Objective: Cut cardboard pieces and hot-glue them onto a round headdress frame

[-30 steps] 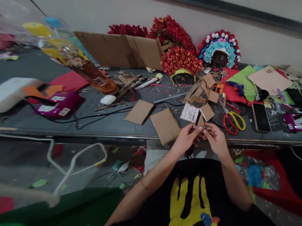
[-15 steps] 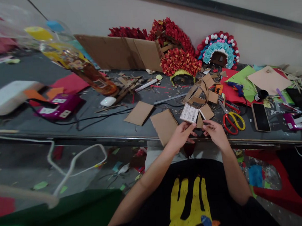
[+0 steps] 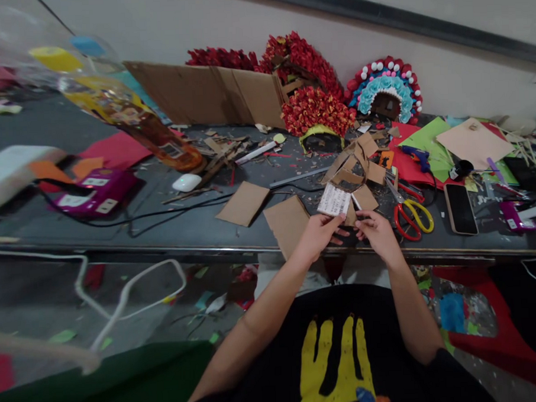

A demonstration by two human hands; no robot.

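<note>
Judging from the pose, busy with sorting or turning small cardboard by fingertip, right of the middle of the tabletop [image 3: 198, 230], close to its front edge. Working with left hand [image 3: 321, 234] partly open, fingertips at the near corner of a labelled piece [image 3: 334, 199], and right hand [image 3: 378, 233] loosely curled beside a brown scrap [image 3: 350, 214]; impossible to tell whether holding either. Probably calling for a light, exact pinch, well clear of the scissors [image 3: 405, 203]. Plain, small and seemingly tapered in the scrap's case, partly finger-covered; pale and dark-printed in the labelled one's.
</note>
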